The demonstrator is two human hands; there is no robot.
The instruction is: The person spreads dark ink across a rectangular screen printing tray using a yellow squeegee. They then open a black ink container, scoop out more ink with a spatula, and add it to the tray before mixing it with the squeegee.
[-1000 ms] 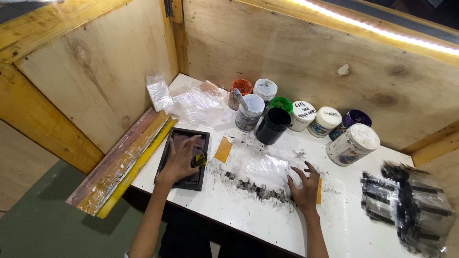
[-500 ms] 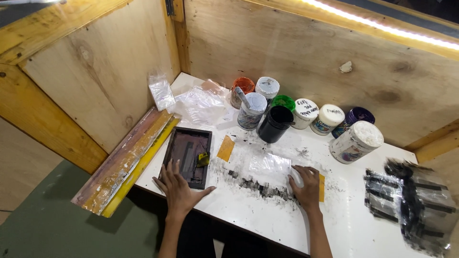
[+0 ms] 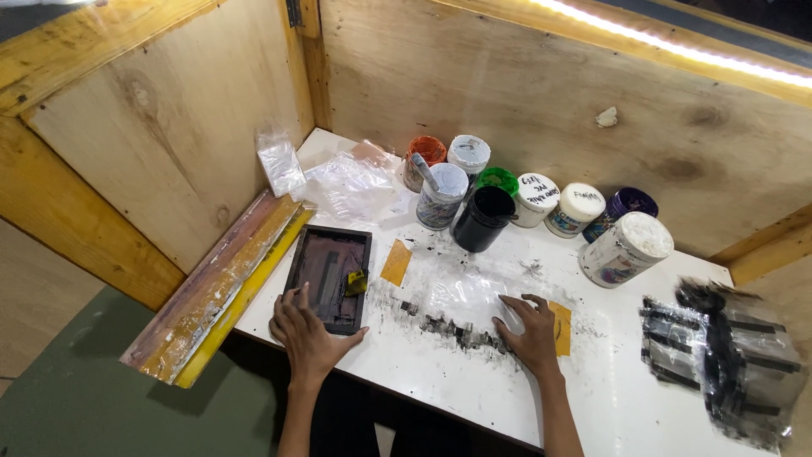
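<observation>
At the left, the left hand (image 3: pixel 306 336) lies flat and open on the near edge of the small dark printing frame (image 3: pixel 329 277), gripping nothing. Black ink already streaks the clear plastic sheet (image 3: pixel 461 296), so printing seems partly done. Farther right, the right hand (image 3: pixel 529 331) presses spread fingers on that sheet. The blurred black bundle (image 3: pixel 727 355) is hard to identify.

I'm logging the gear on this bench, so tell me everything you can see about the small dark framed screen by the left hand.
The small framed screen is a dark rectangle with a black frame around a purplish, ink-stained mesh. It lies flat near the white table's front left edge. A small yellow-smeared piece sits at its right side. The left hand rests on its near edge.
</observation>
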